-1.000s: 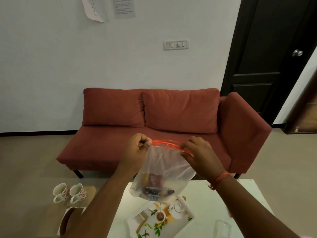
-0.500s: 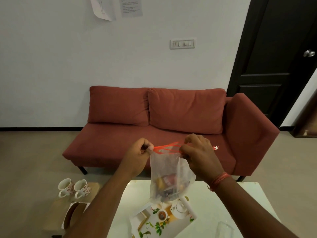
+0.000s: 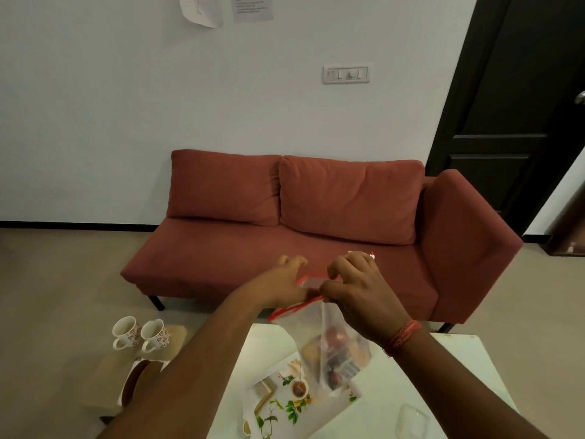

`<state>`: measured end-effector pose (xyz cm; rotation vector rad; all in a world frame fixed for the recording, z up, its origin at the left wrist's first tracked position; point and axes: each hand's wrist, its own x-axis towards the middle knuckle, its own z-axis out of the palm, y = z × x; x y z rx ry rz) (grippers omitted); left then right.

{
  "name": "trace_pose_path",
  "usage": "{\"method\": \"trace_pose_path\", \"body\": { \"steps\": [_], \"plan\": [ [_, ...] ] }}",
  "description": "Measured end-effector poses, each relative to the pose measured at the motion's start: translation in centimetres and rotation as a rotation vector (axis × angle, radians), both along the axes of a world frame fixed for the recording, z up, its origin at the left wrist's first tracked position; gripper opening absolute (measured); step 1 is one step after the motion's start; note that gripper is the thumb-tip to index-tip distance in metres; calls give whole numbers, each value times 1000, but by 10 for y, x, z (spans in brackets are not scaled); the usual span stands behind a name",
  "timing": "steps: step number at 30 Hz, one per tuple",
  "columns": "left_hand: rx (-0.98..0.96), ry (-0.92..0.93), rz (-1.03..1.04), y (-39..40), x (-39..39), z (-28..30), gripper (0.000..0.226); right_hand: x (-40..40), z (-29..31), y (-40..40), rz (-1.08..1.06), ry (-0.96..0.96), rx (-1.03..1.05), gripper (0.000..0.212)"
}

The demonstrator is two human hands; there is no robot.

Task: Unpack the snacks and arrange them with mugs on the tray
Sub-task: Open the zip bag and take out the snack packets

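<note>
A see-through snack bag [image 3: 329,346] with a red top hangs in the air over the tray [image 3: 285,403] on the white table [image 3: 427,375]. The left hand [image 3: 285,285] and right hand [image 3: 357,293] each pinch its red top. Two mugs [image 3: 141,334] stand on a low stool [image 3: 104,375] to the left, well apart from the tray. A red sofa [image 3: 316,223] stands behind.

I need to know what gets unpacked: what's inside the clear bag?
The clear bag holds snack packets, reddish and orange ones; film and blur hide their labels and count.
</note>
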<state>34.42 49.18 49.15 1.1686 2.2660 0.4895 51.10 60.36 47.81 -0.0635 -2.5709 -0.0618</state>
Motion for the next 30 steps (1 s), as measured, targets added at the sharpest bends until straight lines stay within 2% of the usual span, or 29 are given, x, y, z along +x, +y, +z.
{"method": "trace_pose_path", "body": {
  "steps": [3, 8, 10, 12, 15, 20, 26, 28, 30],
  "plan": [
    [-67, -37, 1, 4, 4, -8, 82, 4, -2, -3, 15, -5, 26, 10],
    [-228, -22, -214, 6, 14, -19, 34, 11, -10, -8, 41, -15, 5, 15],
    [-247, 13, -218, 7, 17, -20, 16, 13, -13, -11, 61, -23, -9, 11],
    [-251, 138, -158, 10, 17, -20, 6, 16, -14, -13, 81, -45, -8, 6],
    [-146, 288, -40, 8, 11, -25, 9, 21, -13, -17, 126, -90, -36, 7],
    [89, 255, 142, -9, -5, -29, 12, 34, -9, -21, 215, -278, -64, 11],
    [324, 213, 293, -15, -2, -25, 14, 46, -3, -33, 179, -674, -51, 11],
    [372, 193, 276, -13, 7, -24, 15, 41, 2, -38, 96, -755, -171, 26],
    [415, 189, 228, -9, 19, -24, 15, 28, 5, -40, 39, -763, -414, 23]
  ]
}}
